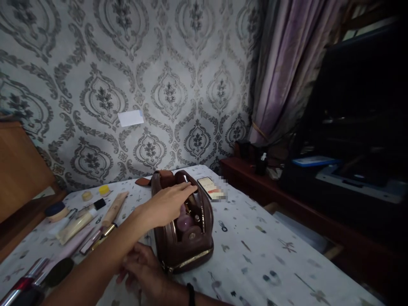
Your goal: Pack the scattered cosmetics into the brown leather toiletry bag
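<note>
A brown leather bag (188, 255) lies on the patterned cloth with its zip open. Inside it show a round purple item (185, 222) and a silver-topped item (186, 179). My left hand (172, 202) reaches over the bag's opening, its fingers stretched out; the thumb side is hidden and nothing shows in the hand. Below that forearm, beside the bag's near left side, my right hand (145, 265) has loosely bent, parted fingers, with no item visible in them. A black band circles the right wrist.
Cosmetics spread over the left side: a beige tube (115, 208), a yellow-lidded jar (103, 190), a dark-lidded jar (56, 211) and several others. A phone (210, 188) lies right of the bag. A dark red cabinet (248, 182) stands beyond the right edge, a patterned wall behind.
</note>
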{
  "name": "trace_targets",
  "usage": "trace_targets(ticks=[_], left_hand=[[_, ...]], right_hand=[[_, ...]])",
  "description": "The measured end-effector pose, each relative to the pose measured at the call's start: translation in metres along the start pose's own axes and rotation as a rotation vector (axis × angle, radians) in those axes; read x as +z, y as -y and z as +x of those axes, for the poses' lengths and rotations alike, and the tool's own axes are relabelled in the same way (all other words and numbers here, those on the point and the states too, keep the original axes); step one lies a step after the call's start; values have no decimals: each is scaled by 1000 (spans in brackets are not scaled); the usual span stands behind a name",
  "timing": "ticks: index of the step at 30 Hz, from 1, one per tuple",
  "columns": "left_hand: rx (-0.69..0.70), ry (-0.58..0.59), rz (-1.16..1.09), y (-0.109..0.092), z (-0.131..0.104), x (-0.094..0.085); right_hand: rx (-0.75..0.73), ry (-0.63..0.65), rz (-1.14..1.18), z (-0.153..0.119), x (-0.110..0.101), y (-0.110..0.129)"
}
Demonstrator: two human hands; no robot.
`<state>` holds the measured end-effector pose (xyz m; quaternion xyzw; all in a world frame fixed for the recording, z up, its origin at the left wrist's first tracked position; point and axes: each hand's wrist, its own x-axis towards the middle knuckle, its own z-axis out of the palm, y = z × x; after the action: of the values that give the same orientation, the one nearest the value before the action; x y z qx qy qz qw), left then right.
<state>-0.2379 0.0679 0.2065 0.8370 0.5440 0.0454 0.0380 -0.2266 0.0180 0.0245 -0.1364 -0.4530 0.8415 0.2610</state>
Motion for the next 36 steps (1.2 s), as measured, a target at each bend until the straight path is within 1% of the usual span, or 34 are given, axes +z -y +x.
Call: trace_targets(ticks=[4,6,9,13,15,20,22,26,30,33,36], left_hand=[[62,-61,-43,9,3,6],[77,-72,-43,11,3,8],[45,-42,-43,10,3,9],[4,-4,-65,9,2,7],[11,-16,-77,10,2,6],[13,-114,-91,12,3,7],[18,-133,-74,13,6,8],[11,-146,-30,16,12,12],[6,-124,8,16,17,13],[-5,-111,17,16,18,14],[7,-138,4,17,15,14]], right_hand=[[-15,11,8,-1,-1,0],[-10,4,2,0,-1,-2],[-16,-11,1,-1,0,-2],[-30,10,0,-1,0,-1],[-23,10,1,-1,-1,-2],[-9,-12,-1,2,-1,-5],[-12,-18,-11,2,0,-4],[-17,16,-29,0,0,-2],[-33,7,-28,2,-1,-6],[-40,3,-25,4,-3,-10],[-17,20,-40,5,-4,-9]])
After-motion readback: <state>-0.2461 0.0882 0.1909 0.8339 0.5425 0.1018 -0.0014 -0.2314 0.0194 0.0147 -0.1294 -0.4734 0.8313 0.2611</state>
